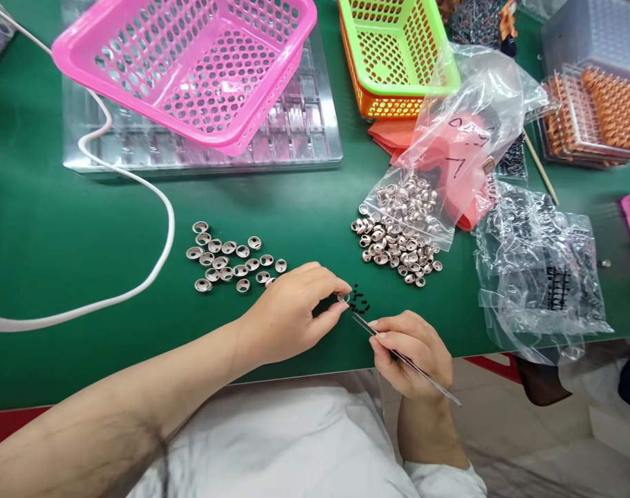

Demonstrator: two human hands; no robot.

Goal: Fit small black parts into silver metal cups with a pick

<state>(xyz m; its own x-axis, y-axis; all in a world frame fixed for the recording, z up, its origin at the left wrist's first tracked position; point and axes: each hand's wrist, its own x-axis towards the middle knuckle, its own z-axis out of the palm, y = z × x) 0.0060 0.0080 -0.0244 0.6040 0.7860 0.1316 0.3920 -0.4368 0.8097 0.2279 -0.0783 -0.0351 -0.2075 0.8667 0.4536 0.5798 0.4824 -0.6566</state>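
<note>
Between thumb and forefinger, my left hand (294, 311) pinches a small silvery metal ring-shaped piece (343, 298) just over the green table. My right hand (415, 349) grips a pair of thin metal tweezers (405, 360), their tips close to that piece. Tiny black parts (360, 301) lie scattered right beside the tweezer tips. To the left of my left hand is a loose group of similar metal pieces (220, 263). A larger heap of them (402, 242) spills from a clear plastic bag (470, 124) with black marks on it.
A pink basket (294, 59) rests on a clear compartment tray (216, 166) at the back left. Green and orange baskets (356, 69) stand behind the bag. A white cable (167, 228) curves across the left. Crumpled clear bags (532, 277) and orange parts in trays (605, 111) lie right.
</note>
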